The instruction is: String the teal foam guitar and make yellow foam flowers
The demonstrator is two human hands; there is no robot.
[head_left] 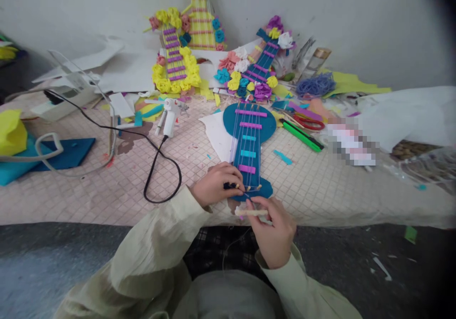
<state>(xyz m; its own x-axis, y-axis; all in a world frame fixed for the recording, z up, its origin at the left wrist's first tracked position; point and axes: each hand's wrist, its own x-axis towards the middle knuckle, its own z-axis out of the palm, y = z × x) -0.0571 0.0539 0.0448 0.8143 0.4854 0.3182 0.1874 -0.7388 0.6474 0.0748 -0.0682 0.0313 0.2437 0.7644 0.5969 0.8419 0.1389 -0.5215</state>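
A blue toy guitar (266,119), cut from flat sheet, lies with its round body away from me. Purple and light-blue strips (248,154) cross it, and thin strings run along its length to small pale pegs near my end. My left hand (219,183) is closed at the near end, its fingertips pinching a string beside a dark peg-like piece. My right hand (273,228) is closed too, with a short pale stick (252,212) across its fingers. Its thumb and forefinger meet close to the left fingertips, at the string.
A white glue gun (171,117) with a black cord lies left. A green cutter (302,136) and red-handled scissors (309,121) lie right. Behind are decorated paper guitars (174,57), purple yarn (315,85) and paper scraps. Blue sheets (67,155) lie far left.
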